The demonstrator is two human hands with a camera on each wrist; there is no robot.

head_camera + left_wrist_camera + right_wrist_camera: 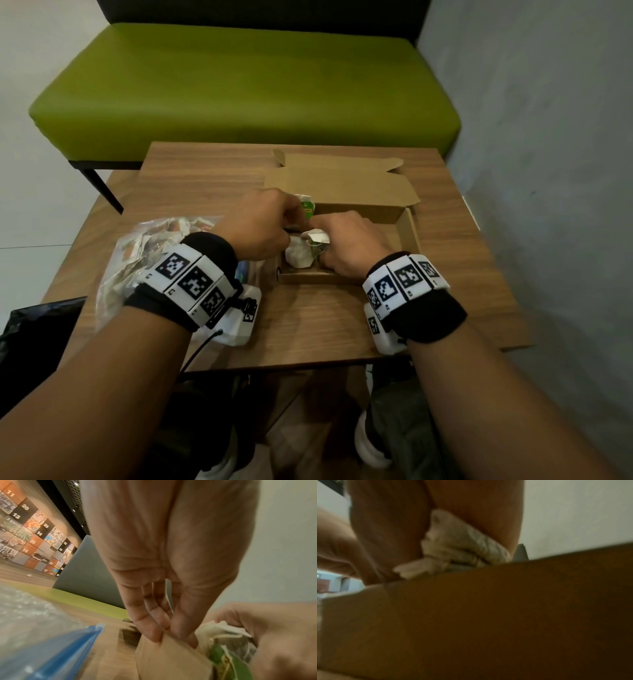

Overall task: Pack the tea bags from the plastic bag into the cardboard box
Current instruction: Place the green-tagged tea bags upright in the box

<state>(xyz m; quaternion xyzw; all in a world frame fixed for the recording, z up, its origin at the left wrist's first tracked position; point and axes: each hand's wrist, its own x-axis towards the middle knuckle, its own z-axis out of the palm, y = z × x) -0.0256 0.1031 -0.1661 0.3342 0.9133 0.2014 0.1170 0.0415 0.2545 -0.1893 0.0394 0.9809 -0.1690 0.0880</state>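
The open cardboard box (409,233) lies on the wooden table, lid folded back. My left hand (269,221) pinches the box's left cardboard flap (171,655) between thumb and fingertips (150,635). A tea bag with a green tag (306,206) sticks up just beyond those fingers. My right hand (347,241) reaches into the box's left end and grips a bunch of white tea bags (317,237) (458,545); one shows a green tag (226,660). Another white tea bag (297,256) lies in the box under them. The clear plastic bag (144,246) of tea bags lies left of the box.
The plastic bag's blue zip strip (68,649) lies under my left wrist. A green bench (239,85) stands behind the table (329,318), a grey wall (548,171) on the right, a black bag (37,329) at the table's left front corner.
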